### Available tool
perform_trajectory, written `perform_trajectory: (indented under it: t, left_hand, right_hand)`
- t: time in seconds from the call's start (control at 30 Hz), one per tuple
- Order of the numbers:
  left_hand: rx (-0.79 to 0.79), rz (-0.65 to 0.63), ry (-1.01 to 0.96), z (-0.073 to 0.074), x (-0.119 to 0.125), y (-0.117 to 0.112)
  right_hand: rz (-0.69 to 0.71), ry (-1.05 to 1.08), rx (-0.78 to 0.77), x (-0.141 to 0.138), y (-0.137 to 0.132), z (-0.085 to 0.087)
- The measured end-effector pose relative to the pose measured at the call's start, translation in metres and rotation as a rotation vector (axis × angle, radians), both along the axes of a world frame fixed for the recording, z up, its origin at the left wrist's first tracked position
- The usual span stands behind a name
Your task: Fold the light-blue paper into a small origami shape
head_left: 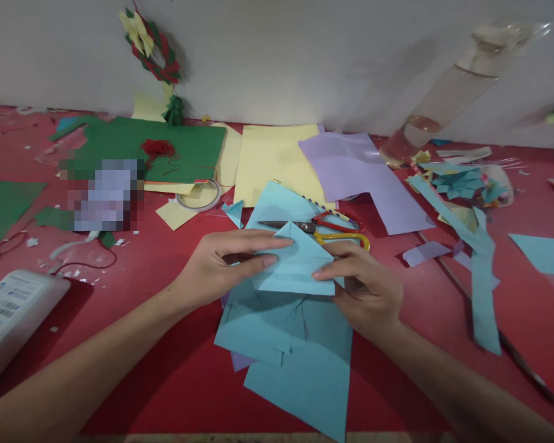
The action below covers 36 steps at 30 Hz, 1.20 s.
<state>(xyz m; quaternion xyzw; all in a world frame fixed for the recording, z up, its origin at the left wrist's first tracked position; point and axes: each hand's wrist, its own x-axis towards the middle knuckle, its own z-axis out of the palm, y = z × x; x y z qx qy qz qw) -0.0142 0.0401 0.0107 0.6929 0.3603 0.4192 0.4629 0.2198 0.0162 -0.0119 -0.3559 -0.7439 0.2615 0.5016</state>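
A folded piece of light blue paper (295, 261), with a peaked top and a straight lower edge, is held up between both hands. My left hand (226, 261) pinches its left side, the index finger lying along the upper slope and the thumb lower on the face. At the right corner, my right hand (364, 283) grips it with the thumb in front and the other fingers behind. Beneath lie several blue sheets (305, 375), some cut or creased. Just behind the folded paper rest scissors (341, 234) with red and yellow handles, partly covered.
Green sheets (189, 147), a yellow sheet (277, 160) and a purple sheet (351, 166) lie at the back. A tape roll (198, 195) is left of centre. A clear bottle (443, 104) stands back right, near blue scraps (484, 283). A white power bank (18, 314) sits left.
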Motion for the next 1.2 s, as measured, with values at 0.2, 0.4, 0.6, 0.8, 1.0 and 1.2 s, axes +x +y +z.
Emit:
perform_trajectory:
  t: [0.2, 0.4, 0.6, 0.8, 1.0, 1.2]
  left_hand:
    - [-0.046, 0.035, 0.011, 0.0, 0.002, 0.001]
    - [-0.058, 0.016, -0.006, -0.003, 0.003, 0.003]
    - [-0.058, -0.065, 0.036, -0.003, 0.001, 0.003]
    - [-0.089, 0.0, -0.001, -0.003, 0.003, 0.0]
    - [-0.043, -0.057, 0.005, 0.0, 0.007, -0.001]
    - [-0.068, -0.123, -0.002, 0.002, 0.01, -0.005]
  right_hand:
    - [-0.024, 0.089, -0.102, -0.004, -0.001, -0.003]
    - [-0.01, 0.085, -0.19, -0.005, 0.0, -0.006]
    - [0.028, -0.021, -0.127, -0.002, 0.002, -0.002]
    - [-0.055, -0.061, -0.062, -0.002, 0.002, 0.003]
    - [-0.1, -0.074, -0.028, -0.005, 0.003, 0.006]
    - [-0.13, 0.067, -0.194, -0.011, -0.001, 0.004]
